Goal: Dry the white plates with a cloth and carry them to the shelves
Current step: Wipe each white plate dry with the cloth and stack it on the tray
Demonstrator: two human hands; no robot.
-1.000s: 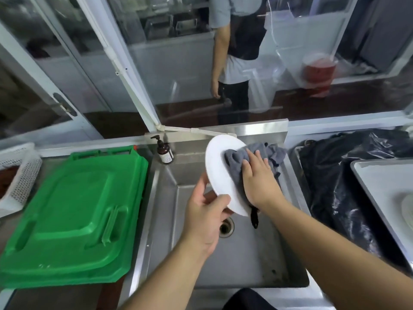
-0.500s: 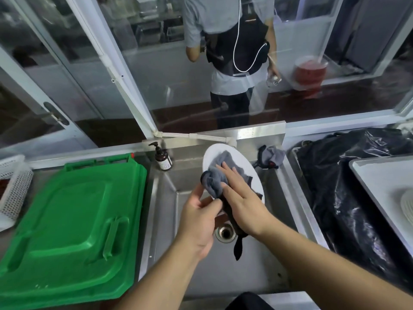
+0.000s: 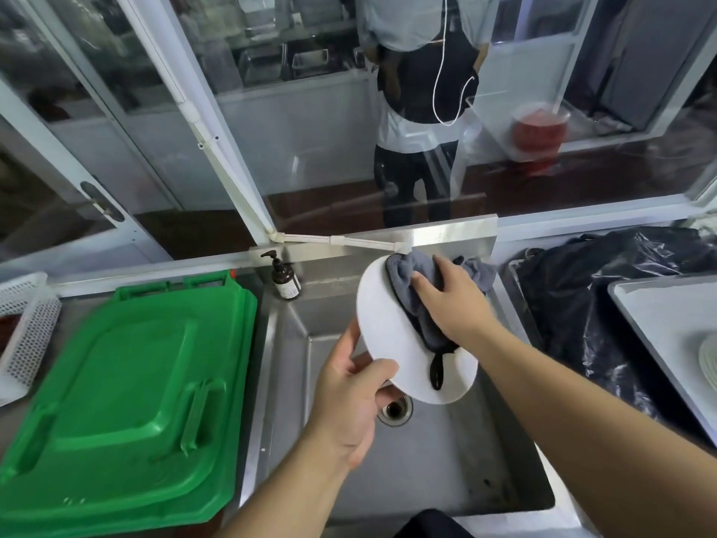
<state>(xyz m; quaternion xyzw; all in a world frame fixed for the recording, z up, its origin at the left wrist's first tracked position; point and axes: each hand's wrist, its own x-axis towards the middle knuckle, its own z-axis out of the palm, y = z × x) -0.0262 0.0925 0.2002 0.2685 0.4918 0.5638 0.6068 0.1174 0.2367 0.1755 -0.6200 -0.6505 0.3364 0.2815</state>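
Observation:
A round white plate [image 3: 388, 328] is held tilted over the steel sink [image 3: 446, 460]. My left hand [image 3: 349, 398] grips its lower left rim, thumb on the face. My right hand [image 3: 454, 300] presses a grey cloth [image 3: 407, 273] against the plate's upper right part. The cloth's black loop [image 3: 436, 368] hangs down over the plate. More white plates [image 3: 708, 359] show at the right edge, on a grey tray [image 3: 667, 304].
A green plastic lid [image 3: 128, 390] lies left of the sink, with a white perforated basket [image 3: 23, 335] beyond it. A brown pump bottle [image 3: 285, 281] stands at the sink's back left corner. Black plastic bags [image 3: 574, 300] lie to the right. A person [image 3: 419, 91] stands behind the glass.
My right hand has slid the cloth from the plate's middle to its upper right part. The plate has turned so more of its white face shows.

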